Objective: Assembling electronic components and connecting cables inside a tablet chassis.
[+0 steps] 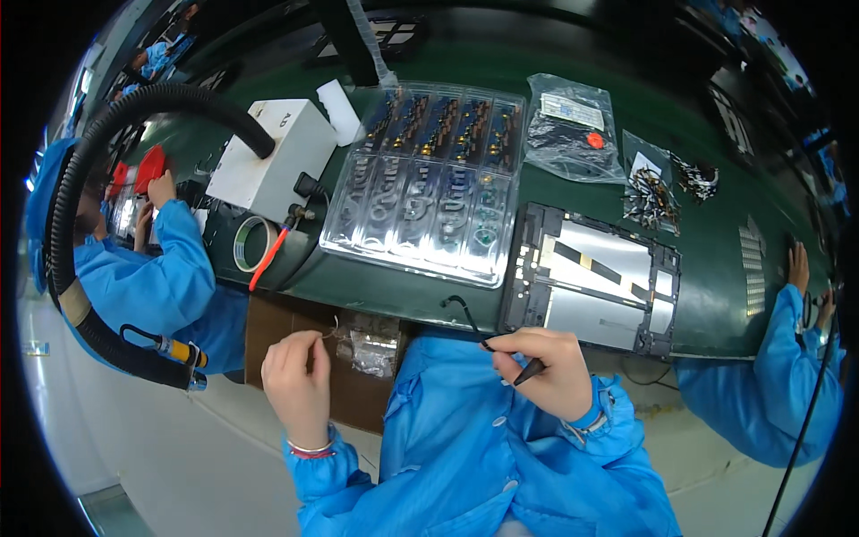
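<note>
My right hand [548, 365] is closed at the table's front edge. It holds a slim black tool with a tapered end [530, 371], mostly covered by my fingers. A thin, bent black cable [463, 310] reaches from my fingertips over the table edge. Out to the left, my left hand [297, 376] is raised beside an open cardboard box [268, 324], thumb and forefinger pinched together. A small pale wisp shows by those fingertips, too fine to name. Right of the middle lies an opened tablet-like device [582, 309] with silver panels and a black frame.
A clear compartment tray [420, 210] of small parts stands mid-table. Behind the device lie a plastic bag [577, 130] and loose cables [651, 197]. Leftward are a white box [273, 152], a tape roll [253, 243] and a black hose [67, 206]. Blue-sleeved co-workers sit on both sides.
</note>
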A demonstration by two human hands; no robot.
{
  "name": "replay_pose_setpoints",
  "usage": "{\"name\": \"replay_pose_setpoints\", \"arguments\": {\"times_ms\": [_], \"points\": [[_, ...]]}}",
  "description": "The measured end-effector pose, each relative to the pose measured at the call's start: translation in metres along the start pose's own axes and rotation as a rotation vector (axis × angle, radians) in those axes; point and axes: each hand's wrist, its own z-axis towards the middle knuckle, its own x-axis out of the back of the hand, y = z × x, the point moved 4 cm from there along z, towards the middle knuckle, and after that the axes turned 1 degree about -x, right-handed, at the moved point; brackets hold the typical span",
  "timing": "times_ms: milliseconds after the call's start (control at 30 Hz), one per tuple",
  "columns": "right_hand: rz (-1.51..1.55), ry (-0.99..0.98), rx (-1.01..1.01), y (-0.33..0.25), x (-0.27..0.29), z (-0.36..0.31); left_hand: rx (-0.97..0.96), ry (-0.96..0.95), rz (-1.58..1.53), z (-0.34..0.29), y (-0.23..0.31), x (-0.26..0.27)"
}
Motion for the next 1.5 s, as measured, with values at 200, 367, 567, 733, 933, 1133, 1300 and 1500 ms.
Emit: {"name": "replay_pose_setpoints", "arguments": {"times_ms": [200,367,567,733,933,1133,1300,1500], "points": [[0.069,-0.045,-0.03,-0.001,-0.003,0.003,0.145,-0.263,0.071,-0.02,-0.023,-0.008],[0.128,-0.048,0.023,-0.002,-0.006,0.0,0.102,-0.159,-0.694,0.013,0.055,-0.021],[0.127,-0.043,-0.074,-0.001,0.001,-0.007,-0.249,-0.112,-0.797,0.038,0.102,-0.036],[0.145,0.124,0.003,-0.01,0.019,0.0,-0.274,-0.169,-0.841,0.044,0.121,-0.033],[0.094,0.3,0.153,-0.016,0.016,0.013,-0.369,-0.081,-0.849,0.036,0.133,-0.04],[-0.079,0.436,0.306,-0.019,0.008,0.009,-0.194,0.143,-0.924,0.028,0.13,-0.048],[-0.313,0.502,0.531,-0.027,0.007,0.009,-0.244,0.167,-0.761,0.034,0.13,-0.037],[-0.179,0.423,0.324,-0.022,0.022,0.001,-0.185,0.167,-0.645,0.081,0.097,-0.052]]}}
